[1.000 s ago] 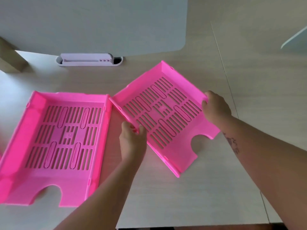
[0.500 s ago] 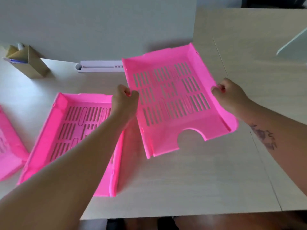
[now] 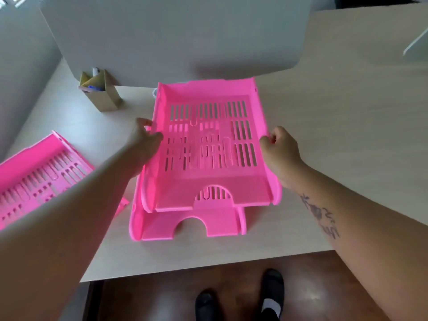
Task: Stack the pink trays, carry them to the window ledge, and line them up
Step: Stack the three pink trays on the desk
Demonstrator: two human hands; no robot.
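I hold a pink slotted tray (image 3: 208,181) by its two side walls, my left hand (image 3: 143,144) on the left wall and my right hand (image 3: 279,150) on the right wall. It hovers directly over a second pink tray (image 3: 222,222) that lies on the pale desk (image 3: 324,158); only the lower tray's front lip and left wall show beneath it. A third pink tray (image 3: 34,179) lies at the desk's left, partly behind my left forearm.
A grey divider panel (image 3: 176,35) stands along the back of the desk. A cardboard pen holder (image 3: 102,93) sits at the back left. The desk's front edge is near me, with my feet (image 3: 240,300) on the brown floor below.
Both hands lifted the right-hand tray off the desk, turned it square and carried it left until it is over the neighbouring tray. My view has swung left and down.
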